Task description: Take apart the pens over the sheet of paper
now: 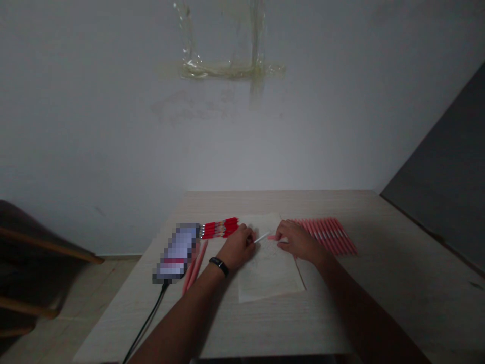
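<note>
My left hand [239, 247] is closed in a pinch on the near end of a thin white refill [262, 237] above a sheet of paper [270, 273]. My right hand [297, 240] is closed on a pink pen barrel [273, 237] at the refill's other end. The two hands are close together over the paper. A row of several pink pen barrels [329, 234] lies just right of my right hand. A bundle of red pens [220, 228] lies just left of my left hand. A black band sits on my left wrist.
A phone [177, 253] with a black cable [147, 321] lies at the left of the wooden table [379, 283]. Two pink barrels [195, 267] lie beside it. The wall rises behind the table; a dark chair [26, 263] stands at far left.
</note>
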Motion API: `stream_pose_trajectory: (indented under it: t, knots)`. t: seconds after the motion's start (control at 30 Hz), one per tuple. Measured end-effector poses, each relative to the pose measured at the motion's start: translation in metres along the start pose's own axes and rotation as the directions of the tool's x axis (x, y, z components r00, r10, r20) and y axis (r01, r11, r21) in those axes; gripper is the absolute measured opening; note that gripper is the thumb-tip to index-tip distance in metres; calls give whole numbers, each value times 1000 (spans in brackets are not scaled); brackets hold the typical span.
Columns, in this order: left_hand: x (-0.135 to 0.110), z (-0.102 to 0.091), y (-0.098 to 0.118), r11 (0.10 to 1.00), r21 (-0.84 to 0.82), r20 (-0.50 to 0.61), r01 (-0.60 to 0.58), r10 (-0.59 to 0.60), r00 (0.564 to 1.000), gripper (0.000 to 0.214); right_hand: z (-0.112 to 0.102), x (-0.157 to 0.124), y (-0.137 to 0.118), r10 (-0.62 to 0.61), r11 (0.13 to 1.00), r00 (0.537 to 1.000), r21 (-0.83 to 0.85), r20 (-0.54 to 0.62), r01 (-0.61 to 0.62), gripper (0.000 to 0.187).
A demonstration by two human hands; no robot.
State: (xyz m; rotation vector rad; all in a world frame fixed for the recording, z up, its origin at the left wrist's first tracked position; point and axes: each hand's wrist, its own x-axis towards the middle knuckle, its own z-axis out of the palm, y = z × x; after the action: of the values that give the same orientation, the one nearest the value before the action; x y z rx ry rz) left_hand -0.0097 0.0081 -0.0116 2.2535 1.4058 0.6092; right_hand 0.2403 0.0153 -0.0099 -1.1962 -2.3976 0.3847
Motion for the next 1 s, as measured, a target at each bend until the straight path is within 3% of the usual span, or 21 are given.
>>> stream_pose_trajectory:
  t: [0.7, 1.0]
  knots:
    - [-1, 1, -3, 1000, 9, 47, -11, 11, 999, 7, 1, 3, -3, 18, 999, 999, -51, 28, -17, 8]
    - [-1, -4, -1, 999, -35, 77, -42, 44, 996, 6, -4, 1, -5, -5, 998, 996, 57, 89, -1, 8]
